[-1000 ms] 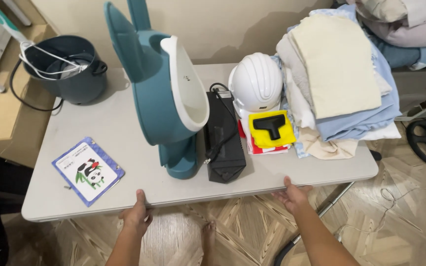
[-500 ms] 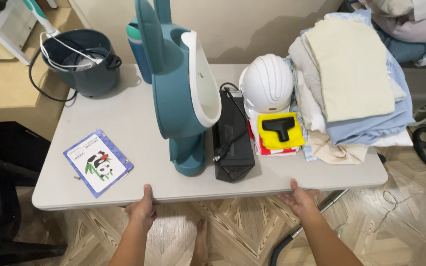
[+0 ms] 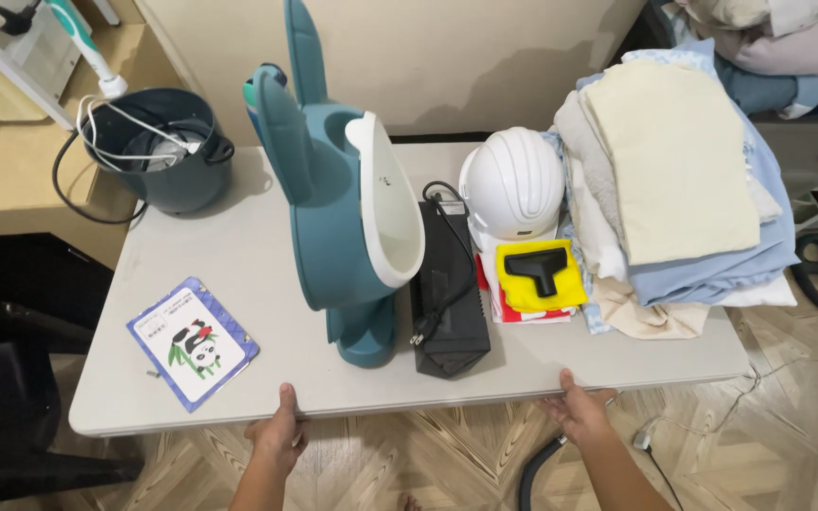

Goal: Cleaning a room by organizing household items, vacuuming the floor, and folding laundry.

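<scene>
A: From the head view, what are the hands doing?

B: The left hand [image 3: 279, 433] and right hand [image 3: 577, 412] are both gripping the near edge of the grey table [image 3: 239, 246], thumbs resting on top.

A: What is sitting on it?

B: A teal child's urinal [image 3: 347, 222] is standing mid-table, beside a black case [image 3: 447, 293], white helmet [image 3: 513, 185], folded cloths [image 3: 674, 180] and a panda booklet [image 3: 191, 341].

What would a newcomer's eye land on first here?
The tall teal and white plastic stand upright mid-table, with the white helmet and the stack of folded cloths to its right. At the near edge of the table, the left hand and right hand each grip the rim.
</scene>
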